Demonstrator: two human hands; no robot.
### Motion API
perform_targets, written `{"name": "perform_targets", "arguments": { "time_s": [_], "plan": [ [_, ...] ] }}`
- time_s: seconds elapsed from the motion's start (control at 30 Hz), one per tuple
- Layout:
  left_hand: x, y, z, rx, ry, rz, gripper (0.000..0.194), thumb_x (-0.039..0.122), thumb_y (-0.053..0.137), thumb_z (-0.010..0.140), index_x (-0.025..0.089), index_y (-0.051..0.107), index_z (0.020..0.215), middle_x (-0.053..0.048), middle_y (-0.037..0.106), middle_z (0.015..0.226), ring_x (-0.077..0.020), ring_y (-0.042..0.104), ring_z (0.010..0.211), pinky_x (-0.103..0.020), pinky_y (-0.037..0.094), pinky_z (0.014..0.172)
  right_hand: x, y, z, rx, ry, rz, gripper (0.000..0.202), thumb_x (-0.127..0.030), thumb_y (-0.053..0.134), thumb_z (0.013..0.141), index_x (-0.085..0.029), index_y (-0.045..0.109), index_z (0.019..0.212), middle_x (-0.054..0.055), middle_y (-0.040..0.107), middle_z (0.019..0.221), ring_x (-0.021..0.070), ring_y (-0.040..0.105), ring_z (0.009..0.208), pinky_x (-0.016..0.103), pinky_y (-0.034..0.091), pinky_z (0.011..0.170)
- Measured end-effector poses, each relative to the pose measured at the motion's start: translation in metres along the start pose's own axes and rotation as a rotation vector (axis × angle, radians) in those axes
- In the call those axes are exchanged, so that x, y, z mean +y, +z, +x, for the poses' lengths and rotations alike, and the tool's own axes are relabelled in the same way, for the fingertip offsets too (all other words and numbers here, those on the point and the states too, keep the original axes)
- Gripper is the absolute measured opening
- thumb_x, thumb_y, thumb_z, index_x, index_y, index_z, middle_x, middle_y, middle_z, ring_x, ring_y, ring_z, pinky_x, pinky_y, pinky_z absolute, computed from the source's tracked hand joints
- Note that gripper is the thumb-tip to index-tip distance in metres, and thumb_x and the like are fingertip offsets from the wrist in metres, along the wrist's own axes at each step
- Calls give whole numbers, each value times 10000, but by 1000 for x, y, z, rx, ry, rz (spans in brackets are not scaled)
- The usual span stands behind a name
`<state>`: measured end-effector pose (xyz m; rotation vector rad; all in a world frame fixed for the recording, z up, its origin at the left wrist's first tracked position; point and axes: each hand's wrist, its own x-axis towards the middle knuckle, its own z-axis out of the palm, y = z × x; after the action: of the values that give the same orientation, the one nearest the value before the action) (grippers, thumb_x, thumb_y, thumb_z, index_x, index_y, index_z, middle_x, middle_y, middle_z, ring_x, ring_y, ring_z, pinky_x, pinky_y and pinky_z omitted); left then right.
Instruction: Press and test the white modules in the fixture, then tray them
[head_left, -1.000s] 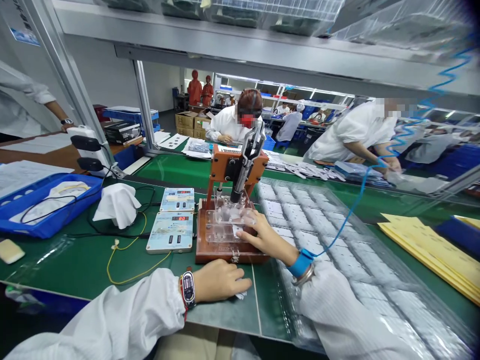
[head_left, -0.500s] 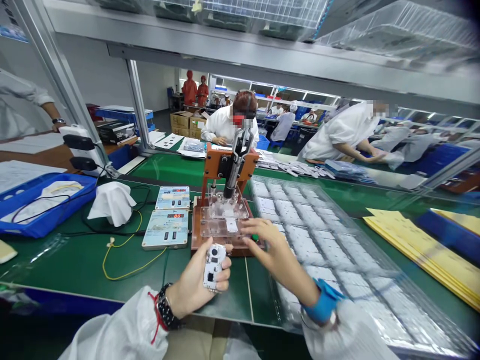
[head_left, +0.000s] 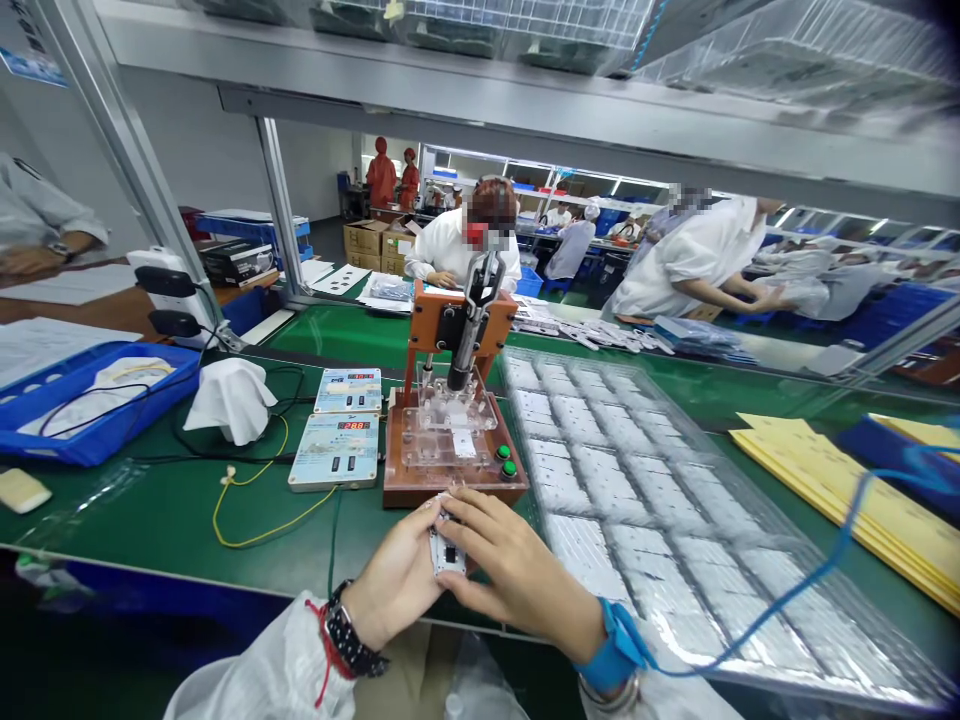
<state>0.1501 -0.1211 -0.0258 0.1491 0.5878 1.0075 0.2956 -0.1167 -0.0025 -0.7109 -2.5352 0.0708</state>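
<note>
A small white circuit board with black chips is held between my two hands, above the bench's front edge. My left hand supports it from the left, closed around it. From the right, my right hand covers its upper part, fingers over the top and thumb at the lower edge. Just beyond my hands stands a test fixture with an orange frame, a toggle clamp and a clear plate. Another white board lies in that fixture. Two green buttons sit on its wooden base.
Two meter boxes with red digits stand left of the fixture, among wires. A clear tray of white boards lies at right, beside yellow sheets. A blue basket is at far left. A blue cord trails from my right wrist.
My right hand has moved from beside the fixture's buttons, left and down onto the circuit board in my left hand. The green buttons now show, and the lower meter's digits differ.
</note>
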Motion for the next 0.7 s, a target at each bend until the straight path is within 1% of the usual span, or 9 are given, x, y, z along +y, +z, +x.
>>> {"name": "perform_targets", "arguments": {
  "time_s": [0.07, 0.13, 0.23, 0.33, 0.4, 0.47, 0.6, 0.63, 0.7],
  "plan": [
    [-1, -2, -1, 38, 18, 19, 156, 127, 470, 878, 164, 586, 975, -39, 606, 900, -125, 598, 713, -248, 462, 647, 0, 1, -2, 0, -66, -27, 355, -361, 533, 868, -133, 588, 1134, 179, 611, 1146, 319, 518, 1150, 480, 496, 898],
    [0, -3, -4, 41, 1, 34, 184, 119, 465, 877, 169, 565, 1023, -31, 601, 891, -112, 587, 661, -242, 459, 598, 0, -2, -2, 25, -38, 68, 312, -344, 484, 903, -146, 601, 1113, 161, 630, 1122, 292, 551, 1118, 447, 506, 891],
    [3, -4, -9, -30, 2, 120, 182, 199, 529, 864, 181, 532, 1045, -23, 584, 844, -121, 578, 632, -272, 475, 582, 4, -10, 3, 90, 233, 422, 241, -310, 446, 930, -194, 627, 1040, 85, 664, 1050, 202, 607, 1018, 346, 504, 893],
    [2, -6, -12, -81, 47, 268, 272, 293, 652, 788, 174, 523, 997, -12, 557, 814, -99, 546, 580, -224, 436, 498, 12, -15, 10, 93, 501, 691, 280, -389, 456, 916, -186, 640, 858, 41, 670, 845, 168, 631, 813, 279, 533, 728],
    [-1, -8, -13, -84, 42, 332, 323, 338, 711, 722, 176, 512, 918, 14, 524, 774, -65, 495, 515, -175, 347, 412, 18, -11, 12, 93, 590, 760, 345, -450, 471, 893, -171, 605, 740, 19, 616, 693, 145, 590, 653, 250, 506, 584],
    [-4, -10, -13, -85, 16, 360, 340, 360, 722, 685, 183, 486, 855, 39, 486, 706, -49, 454, 480, -154, 268, 375, 22, -3, 13, 149, 636, 808, 319, -469, 516, 858, -168, 597, 788, 6, 576, 658, 131, 553, 595, 238, 476, 526],
    [-6, -10, -12, -70, 34, 418, 332, 381, 688, 663, 196, 444, 793, 58, 458, 619, -43, 399, 460, -143, 208, 369, 22, 14, 9, 340, 672, 677, 389, -401, 596, 812, -185, 524, 1126, -4, 561, 697, 141, 553, 609, 258, 493, 549],
    [-6, -10, -12, -59, 57, 445, 331, 393, 679, 666, 197, 440, 786, 62, 454, 608, -42, 385, 456, -141, 200, 367, 21, 16, 6, 340, 660, 593, 397, -386, 600, 811, -191, 518, 1147, 10, 579, 739, 154, 572, 648, 278, 511, 589],
    [-4, -10, -12, -36, 112, 518, 327, 422, 656, 685, 199, 434, 774, 67, 441, 586, -42, 365, 451, -137, 192, 363, 20, 17, 2, 281, 594, 428, 446, -387, 633, 785, -205, 518, 1175, 72, 617, 960, 220, 604, 870, 362, 527, 763]
  ]
}}
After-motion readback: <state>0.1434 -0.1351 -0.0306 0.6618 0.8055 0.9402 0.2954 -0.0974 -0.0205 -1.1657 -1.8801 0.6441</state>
